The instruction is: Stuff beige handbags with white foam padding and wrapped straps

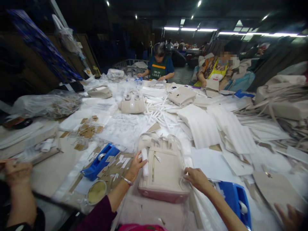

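A cream handbag (165,170) with a gold zip lies flat in front of me, partly inside a clear plastic bag (176,142). My left hand (135,167) rests at the bag's left edge, fingers closed round a small white foam roll (144,162). My right hand (196,178) sits at the bag's right side, fingers pinching the clear plastic. A bracelet is on my left wrist.
Two blue tape dispensers (99,162) (234,199) flank the handbag. White foam sheets (201,126), brown card tags (89,130) and more cream bags (132,104) cover the table. Another person's hand (16,173) is at the left; two seated people (160,65) work at the far end.
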A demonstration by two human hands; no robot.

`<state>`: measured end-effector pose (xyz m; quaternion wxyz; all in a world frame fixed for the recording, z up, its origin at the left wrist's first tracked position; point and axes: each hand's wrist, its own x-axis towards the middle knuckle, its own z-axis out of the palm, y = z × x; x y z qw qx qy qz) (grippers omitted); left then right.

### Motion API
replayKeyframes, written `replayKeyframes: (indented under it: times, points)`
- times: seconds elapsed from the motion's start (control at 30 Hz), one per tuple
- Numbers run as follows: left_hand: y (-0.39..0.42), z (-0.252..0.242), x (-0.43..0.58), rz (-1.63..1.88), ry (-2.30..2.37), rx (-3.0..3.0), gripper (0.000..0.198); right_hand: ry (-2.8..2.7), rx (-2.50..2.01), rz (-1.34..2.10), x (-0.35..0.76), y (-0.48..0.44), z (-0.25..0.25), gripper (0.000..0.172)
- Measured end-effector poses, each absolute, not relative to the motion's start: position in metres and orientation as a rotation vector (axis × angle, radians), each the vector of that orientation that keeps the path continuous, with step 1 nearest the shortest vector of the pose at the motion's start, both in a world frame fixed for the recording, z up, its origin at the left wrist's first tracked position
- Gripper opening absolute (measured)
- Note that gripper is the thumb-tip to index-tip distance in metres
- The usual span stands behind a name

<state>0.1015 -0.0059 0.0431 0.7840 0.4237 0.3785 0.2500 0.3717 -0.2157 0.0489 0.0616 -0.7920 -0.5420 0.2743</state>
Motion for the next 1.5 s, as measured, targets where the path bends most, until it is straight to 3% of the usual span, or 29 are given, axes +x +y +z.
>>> replayKeyframes:
  times: [0.1,0.23,0.43,0.53,0.67,0.93,1.07,1.27,1.5]
  points:
    - [-0.014,0.052,0.106,0.629,0.795,0.89,0.095,-1.696,-2.49,0.94,0.358,-0.227,0.069,0.024]
    - [-0.024,0.065,0.099,0.695,0.809,0.941,0.09,-1.502,-2.638,0.793,0.331,-0.25,0.08,0.02]
    - [-0.048,0.104,0.058,0.487,0.481,1.352,0.049,-0.999,-2.519,0.486,0.279,-0.285,0.05,0.042]
    - [-0.059,0.114,0.041,0.286,0.209,1.752,0.044,-0.834,-2.279,0.465,0.268,-0.289,0.035,0.041]
    - [-0.077,0.105,0.036,0.076,0.078,2.253,0.02,-0.774,-2.084,0.427,0.271,-0.283,0.03,0.036]
    - [-0.106,0.091,0.045,0.036,0.147,2.592,0.035,-0.926,-2.125,0.491,0.332,-0.325,0.086,0.031]
    - [-0.123,0.083,0.056,0.232,0.255,2.732,0.057,-0.974,-2.152,0.479,0.381,-0.357,0.107,0.031]
    - [-0.15,0.07,0.076,0.356,0.291,2.858,0.068,-1.041,-2.233,0.499,0.401,-0.297,0.077,0.026]
    - [-0.19,0.068,0.091,0.398,0.54,2.748,0.053,-0.954,-2.387,0.323,0.487,-0.229,0.04,0.025]
